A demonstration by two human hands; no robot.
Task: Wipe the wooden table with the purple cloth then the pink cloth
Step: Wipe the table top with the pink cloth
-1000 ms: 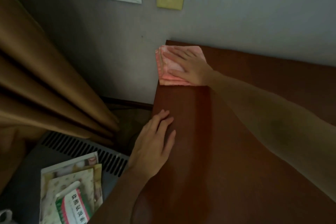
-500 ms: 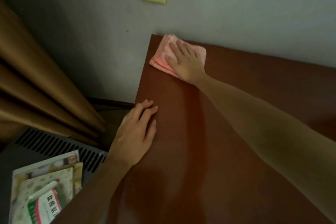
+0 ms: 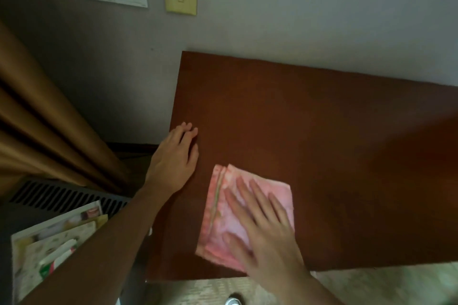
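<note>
wooden table (image 3: 309, 131), pink cloth (image 3: 247, 215) under flat right hand (image 3: 270, 238) near front edge

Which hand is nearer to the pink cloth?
Right. The right hand presses flat on the pink cloth. The left hand rests at the wooden table edge, beside the cloth, not touching it.

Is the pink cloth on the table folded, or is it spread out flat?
Folded. The pink cloth shows several stacked layer edges along its left side, and the right hand presses flat on it.
</note>
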